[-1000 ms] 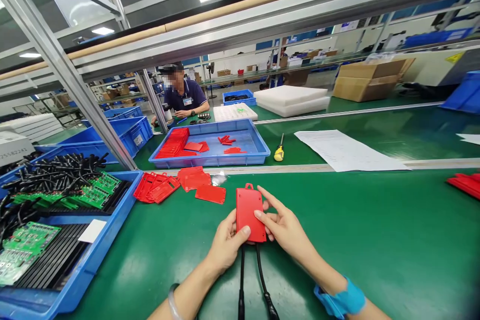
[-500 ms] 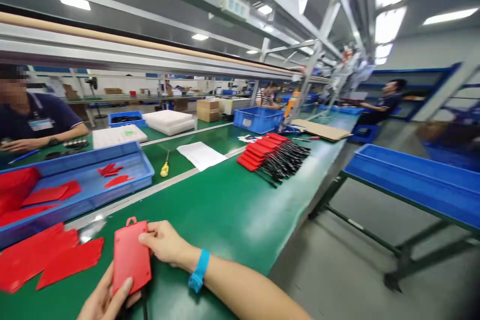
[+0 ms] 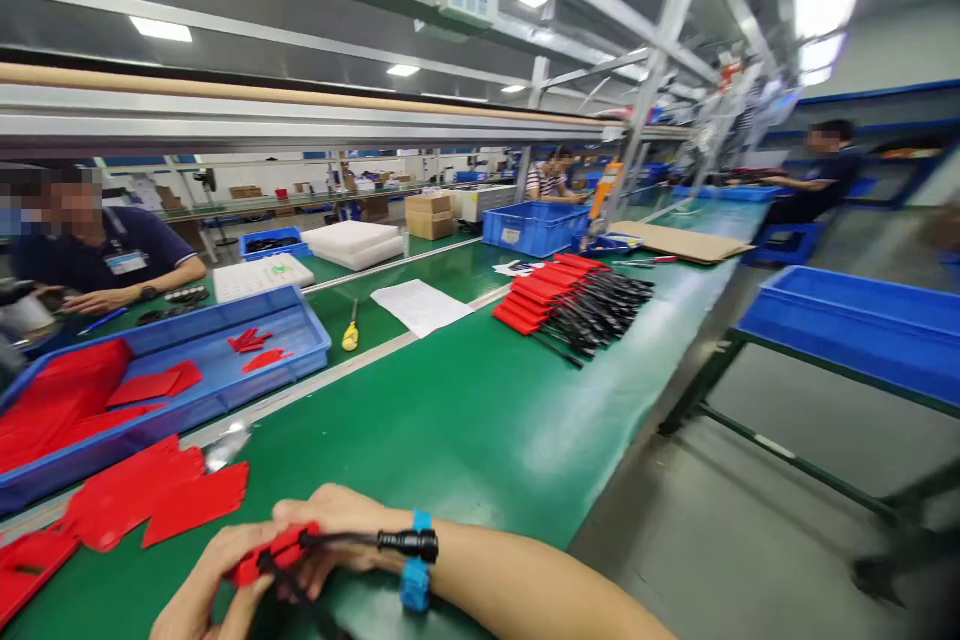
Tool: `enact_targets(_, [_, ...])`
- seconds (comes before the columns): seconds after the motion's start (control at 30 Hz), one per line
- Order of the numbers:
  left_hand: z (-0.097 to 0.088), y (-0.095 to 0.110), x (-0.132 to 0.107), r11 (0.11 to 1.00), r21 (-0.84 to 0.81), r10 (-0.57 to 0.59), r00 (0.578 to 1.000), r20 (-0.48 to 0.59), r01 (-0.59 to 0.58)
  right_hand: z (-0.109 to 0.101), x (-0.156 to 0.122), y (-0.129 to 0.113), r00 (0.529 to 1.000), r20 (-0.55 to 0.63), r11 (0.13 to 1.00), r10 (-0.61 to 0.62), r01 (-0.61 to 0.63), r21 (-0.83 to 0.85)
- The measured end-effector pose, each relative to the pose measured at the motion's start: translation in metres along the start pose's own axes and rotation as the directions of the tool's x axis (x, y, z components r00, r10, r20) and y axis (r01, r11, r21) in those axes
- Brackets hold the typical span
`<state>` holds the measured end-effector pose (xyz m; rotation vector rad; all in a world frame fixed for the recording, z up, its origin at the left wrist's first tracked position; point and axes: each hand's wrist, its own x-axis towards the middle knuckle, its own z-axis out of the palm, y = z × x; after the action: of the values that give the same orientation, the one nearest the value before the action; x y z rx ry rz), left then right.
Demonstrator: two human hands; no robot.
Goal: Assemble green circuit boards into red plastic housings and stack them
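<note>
A flat red case (image 3: 286, 548) is held low at the front of the green bench, its narrow end turned towards me. Two black cables come out of that end, and one carries a black round connector (image 3: 409, 545) lying across my right wrist. My left hand (image 3: 206, 580) grips the case from the left with fingers and thumb. Behind and to the right of it, my right hand (image 3: 334, 508) also holds the case; its fingertips are partly hidden. Flat red panels (image 3: 196, 502) lie on the bench left of my hands.
A blue tray (image 3: 300, 360) with red pieces stands at left. Beyond are a yellow-handled screwdriver (image 3: 350, 335), white paper (image 3: 421, 308) and a pile of red cases with black cables (image 3: 551, 290). A co-worker (image 3: 142, 250) sits opposite; a blue bin on a cart (image 3: 862, 330) stands right.
The red case has been tipped from its broad face showing to its cabled end facing me. Both hands have shifted their hold with it, and the view has swung slightly left.
</note>
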<state>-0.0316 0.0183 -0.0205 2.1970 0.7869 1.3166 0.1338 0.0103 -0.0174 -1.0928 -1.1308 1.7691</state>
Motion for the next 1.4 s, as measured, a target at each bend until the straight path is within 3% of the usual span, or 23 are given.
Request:
enact_targets(0.1, [-0.005, 0.014, 0.003, 0.99, -0.001, -0.141, 0.982, -0.127, 0.142, -0.004, -0.021, -0.014, 0.966, -0.092, 0.968, -0.243, 0.236, -0.086])
enact_targets(0.17, [-0.002, 0.023, 0.006, 0.969, -0.092, -0.24, 0.962, -0.127, 0.23, -0.01, -0.028, -0.023, 0.913, -0.042, 0.912, -0.406, 0.402, -0.081])
enact_targets(0.23, [0.003, 0.027, 0.008, 0.95, -0.144, -0.29, 0.954, -0.071, 0.278, -0.015, -0.03, -0.029, 0.752, 0.095, 0.729, -0.652, 0.656, -0.195])
enact_targets(0.27, [0.006, 0.028, 0.009, 0.946, -0.156, -0.295, 0.954, -0.042, 0.286, -0.016, -0.03, -0.03, 0.716, 0.117, 0.68, -0.689, 0.693, -0.24])
enact_targets(0.3, [0.01, 0.029, 0.009, 0.946, -0.16, -0.289, 0.957, -0.021, 0.283, -0.016, -0.03, -0.03, 0.687, 0.123, 0.64, -0.716, 0.717, -0.274])
enact_targets(0.43, [0.02, 0.03, 0.007, 0.948, -0.202, -0.246, 0.969, 0.032, 0.247, -0.01, -0.032, -0.026, 0.665, 0.072, 0.595, -0.743, 0.706, -0.385])
enact_targets(0.63, [0.026, 0.031, 0.004, 0.956, -0.204, -0.216, 0.976, 0.004, 0.212, -0.003, -0.029, -0.012, 0.581, -0.054, 0.532, -0.812, 0.699, -0.478])
enact_targets(0.8, [0.024, 0.035, 0.006, 0.952, -0.159, -0.261, 0.965, 0.025, 0.262, -0.003, -0.028, -0.016, 0.59, -0.077, 0.552, -0.804, 0.69, -0.469])
enact_targets(0.97, [0.024, 0.037, 0.006, 0.941, -0.119, -0.313, 0.949, 0.045, 0.316, -0.004, -0.026, -0.014, 0.571, -0.102, 0.534, -0.815, 0.67, -0.515])
enact_targets(1.2, [0.029, 0.036, 0.007, 0.97, -0.068, -0.233, 0.972, -0.006, 0.233, 0.004, -0.023, -0.003, 0.496, -0.134, 0.49, -0.858, 0.71, -0.505])
enact_targets(1.27, [0.03, 0.036, 0.007, 0.976, -0.049, -0.212, 0.977, -0.024, 0.21, 0.007, -0.022, -0.002, 0.505, -0.156, 0.515, -0.849, 0.724, -0.459])
enact_targets(1.4, [0.027, 0.035, 0.005, 0.987, 0.027, -0.157, 0.986, -0.055, 0.159, 0.009, -0.021, -0.004, 0.584, -0.2, 0.613, -0.787, 0.701, -0.365])
